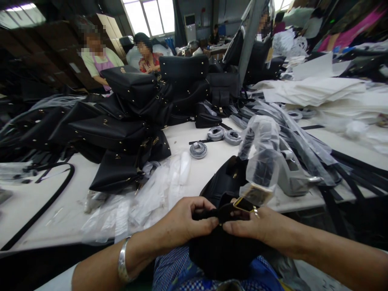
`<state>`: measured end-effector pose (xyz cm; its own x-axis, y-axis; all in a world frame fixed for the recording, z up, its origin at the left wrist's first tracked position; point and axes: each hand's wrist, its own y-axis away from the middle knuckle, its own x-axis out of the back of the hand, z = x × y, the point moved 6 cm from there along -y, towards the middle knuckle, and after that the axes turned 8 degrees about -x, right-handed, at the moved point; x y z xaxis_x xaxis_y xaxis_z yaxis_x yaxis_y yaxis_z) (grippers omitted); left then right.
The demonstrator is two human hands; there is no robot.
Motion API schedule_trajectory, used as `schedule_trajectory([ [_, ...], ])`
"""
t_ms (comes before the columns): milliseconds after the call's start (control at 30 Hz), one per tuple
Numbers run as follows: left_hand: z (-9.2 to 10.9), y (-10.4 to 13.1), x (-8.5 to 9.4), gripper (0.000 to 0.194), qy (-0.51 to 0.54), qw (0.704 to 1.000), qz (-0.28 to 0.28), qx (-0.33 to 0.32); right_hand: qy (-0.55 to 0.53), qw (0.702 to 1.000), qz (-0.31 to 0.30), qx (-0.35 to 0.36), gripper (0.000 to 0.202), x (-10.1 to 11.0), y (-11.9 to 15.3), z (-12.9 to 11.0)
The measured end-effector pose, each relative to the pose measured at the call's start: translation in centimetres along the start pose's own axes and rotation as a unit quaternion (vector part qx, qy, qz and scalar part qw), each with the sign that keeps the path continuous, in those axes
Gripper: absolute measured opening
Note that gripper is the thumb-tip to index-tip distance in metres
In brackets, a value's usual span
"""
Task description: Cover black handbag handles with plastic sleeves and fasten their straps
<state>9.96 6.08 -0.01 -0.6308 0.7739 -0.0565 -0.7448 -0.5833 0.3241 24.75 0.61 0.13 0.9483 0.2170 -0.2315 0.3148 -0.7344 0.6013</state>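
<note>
A black handbag [224, 254] rests on my lap against the table edge, its upper part leaning on the tabletop. My left hand [194, 218] pinches the bag's black edge between thumb and curled fingers. Close beside it, my right hand [251, 222] grips the same edge, thumb pressed near a small metal fitting. Above the right hand stands a gold-framed metal piece [254, 198] with clear plastic film [263, 169] around it. How that piece joins the bag is hard to make out. The fingertips behind the edge are partly hidden.
A grey tape dispenser [294, 169] stands right of the bag. Coiled wrapped straps [198, 150] lie ahead, with clear plastic sleeves [160, 190] to the left. Black bags [121, 129] pile up beyond. White sheets [318, 93] stack at right. Two people [98, 60] work across the table.
</note>
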Motion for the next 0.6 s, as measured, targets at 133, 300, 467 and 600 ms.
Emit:
schedule_trajectory([
  [133,0.3,-0.2,0.6,0.028,-0.014,0.999,-0.032,-0.008,0.084,0.995,0.037,0.042,0.031,0.6,0.0,-0.2],
  [300,0.6,-0.3,0.5,0.023,-0.078,0.996,-0.028,-0.020,0.200,0.971,0.099,0.087,0.021,0.5,0.2,-0.9],
  [467,0.7,-0.2,0.3,0.023,-0.093,0.995,-0.020,-0.034,0.230,0.957,0.126,0.123,0.012,0.1,0.4,-1.6],
  [600,0.3,-0.1,0.0,0.021,-0.091,0.995,0.022,-0.023,0.220,0.959,0.132,0.123,0.014,-0.2,0.3,-1.2],
])
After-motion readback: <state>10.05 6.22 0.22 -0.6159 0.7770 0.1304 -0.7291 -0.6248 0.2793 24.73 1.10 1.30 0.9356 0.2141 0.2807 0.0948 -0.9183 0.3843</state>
